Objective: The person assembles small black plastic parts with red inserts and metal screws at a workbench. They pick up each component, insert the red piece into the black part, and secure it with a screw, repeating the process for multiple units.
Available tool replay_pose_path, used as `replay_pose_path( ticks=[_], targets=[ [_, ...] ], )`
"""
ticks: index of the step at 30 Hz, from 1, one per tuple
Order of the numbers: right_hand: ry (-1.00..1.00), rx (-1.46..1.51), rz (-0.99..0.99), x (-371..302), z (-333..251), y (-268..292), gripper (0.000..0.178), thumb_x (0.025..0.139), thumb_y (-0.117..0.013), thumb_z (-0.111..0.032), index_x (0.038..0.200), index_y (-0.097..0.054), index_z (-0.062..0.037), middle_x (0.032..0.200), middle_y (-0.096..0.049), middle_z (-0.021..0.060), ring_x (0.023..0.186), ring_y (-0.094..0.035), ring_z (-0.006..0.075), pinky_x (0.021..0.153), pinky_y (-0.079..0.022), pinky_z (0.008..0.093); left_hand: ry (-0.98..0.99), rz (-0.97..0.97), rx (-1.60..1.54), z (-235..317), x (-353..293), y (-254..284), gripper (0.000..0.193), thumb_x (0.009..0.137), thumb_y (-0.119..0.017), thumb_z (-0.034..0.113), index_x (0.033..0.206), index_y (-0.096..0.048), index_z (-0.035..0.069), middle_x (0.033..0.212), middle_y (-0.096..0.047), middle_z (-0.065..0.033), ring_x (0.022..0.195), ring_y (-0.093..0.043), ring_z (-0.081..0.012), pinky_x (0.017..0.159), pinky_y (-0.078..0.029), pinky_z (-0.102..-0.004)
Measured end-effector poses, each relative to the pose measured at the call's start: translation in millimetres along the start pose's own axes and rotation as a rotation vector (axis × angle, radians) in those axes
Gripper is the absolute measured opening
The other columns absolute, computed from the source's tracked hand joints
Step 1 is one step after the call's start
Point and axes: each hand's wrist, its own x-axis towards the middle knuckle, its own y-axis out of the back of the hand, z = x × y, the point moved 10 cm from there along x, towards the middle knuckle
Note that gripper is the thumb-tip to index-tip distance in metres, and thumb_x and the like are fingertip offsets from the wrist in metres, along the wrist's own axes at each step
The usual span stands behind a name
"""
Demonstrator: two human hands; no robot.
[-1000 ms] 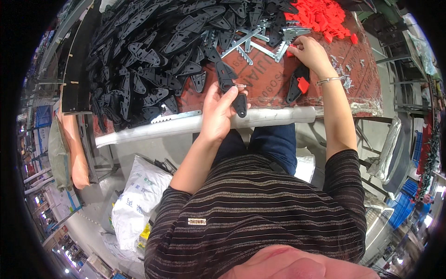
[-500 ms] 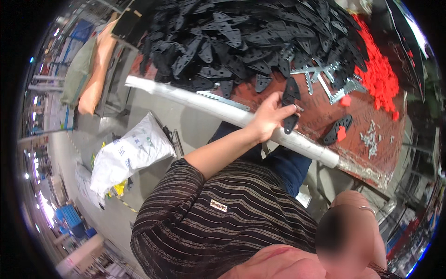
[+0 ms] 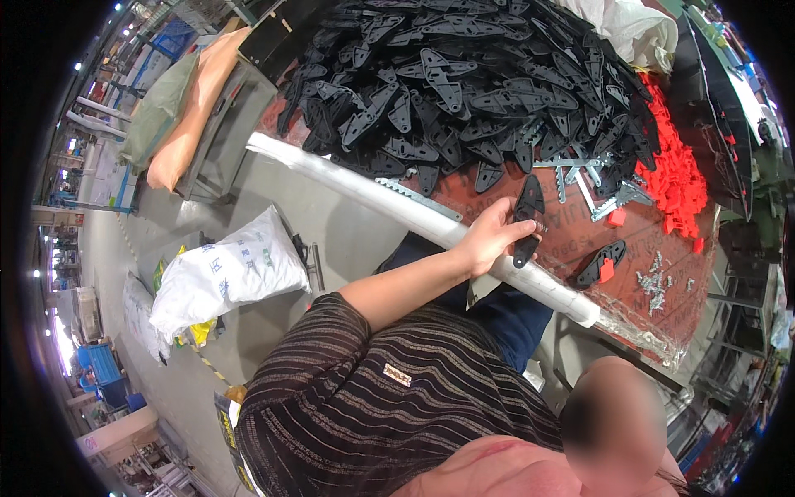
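Observation:
My left hand (image 3: 490, 236) grips a black pointed plastic plate (image 3: 527, 203) between thumb and fingers, holding it upright above the table's front edge. By the thumb tip is a small shiny piece, too small to name. A similar black plate with a red plastic piece (image 3: 606, 270) on it lies to the right, beside scattered small metal parts (image 3: 654, 282). Beyond my left hand are toothed metal strips (image 3: 580, 174) and a heap of black plates (image 3: 439, 91). What looks like my right arm (image 3: 621, 377) is raised at lower right, partly blurred; its fingers cannot be made out.
A white wrapped roll (image 3: 364, 199) runs along the front edge of the reddish table (image 3: 563, 236). Red plastic pieces (image 3: 675, 166) are piled at the right. A full white sack (image 3: 236, 265) rests on the floor at left, below a bench (image 3: 219, 137) with bags.
The view has shifted, so the table sits lower in the picture. My left hand still holds the black plate, turned slightly. The raised right arm has shifted a little.

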Motion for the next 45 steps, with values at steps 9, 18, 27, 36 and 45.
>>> replay_pose_path(
  ticks=[9, 18, 27, 36, 45],
  targets=[
    [-0.05, -0.008, -0.046, -8.4, 7.4, -3.8, 0.048, 0.09, -0.038, -0.032, 0.122, -0.04, 0.0039, 0.127, -0.036, 0.0179, 0.116, -0.033, 0.0292, 0.097, -0.026, 0.0449, 0.01, -0.01, -0.086, -1.9, -1.0, 2.4, 0.024, 0.091, -0.054, 0.006, 0.112, -0.043, 0.002, 0.1, -0.058, -0.0116, 0.09, -0.061, -0.0211, 0.074, -0.057, -0.0402],
    [-0.109, -0.033, -0.08, -16.2, 16.3, -5.1, 0.037, 0.087, -0.045, -0.026, 0.108, -0.047, 0.0043, 0.111, -0.045, 0.0159, 0.101, -0.041, 0.0257, 0.088, -0.033, 0.0406, 0.009, -0.011, -0.082, -0.9, -0.2, 1.1, 0.022, 0.091, -0.053, 0.005, 0.112, -0.044, 0.003, 0.101, -0.057, -0.0118, 0.091, -0.061, -0.0213, 0.076, -0.057, -0.041],
    [-0.192, -0.055, -0.151, -17.9, 23.4, -5.8, 0.026, 0.085, -0.051, -0.019, 0.095, -0.054, 0.0048, 0.094, -0.054, 0.0138, 0.085, -0.049, 0.0222, 0.078, -0.04, 0.0362, 0.017, -0.012, -0.076, 0.2, -1.3, 4.5, 0.022, 0.091, -0.053, 0.005, 0.111, -0.044, 0.003, 0.1, -0.057, -0.0124, 0.09, -0.061, -0.0215, 0.075, -0.057, -0.0407],
    [-1.001, -0.736, -0.552, -147.6, 124.9, 80.1, 0.019, 0.083, -0.058, -0.013, 0.082, -0.062, 0.0053, 0.078, -0.063, 0.0118, 0.069, -0.057, 0.0187, 0.069, -0.047, 0.0318, -0.004, -0.025, -0.074, 5.6, -1.5, -4.7, 0.022, 0.091, -0.055, 0.009, 0.109, -0.045, 0.002, 0.1, -0.059, -0.0135, 0.087, -0.062, -0.0206, 0.072, -0.057, -0.0393],
    [-1.153, -0.19, -0.642, -160.8, 108.7, 23.3, 0.023, 0.072, -0.073, -0.014, 0.073, -0.051, -0.0055, 0.069, -0.05, 0.0007, 0.057, -0.045, 0.0126, 0.051, -0.033, 0.0275, 0.031, -0.012, -0.01, 4.7, 4.2, -8.9, 0.018, 0.091, -0.055, 0.009, 0.106, -0.047, 0.003, 0.098, -0.058, -0.0114, 0.089, -0.06, -0.0199, 0.073, -0.056, -0.0388]
  ],
)
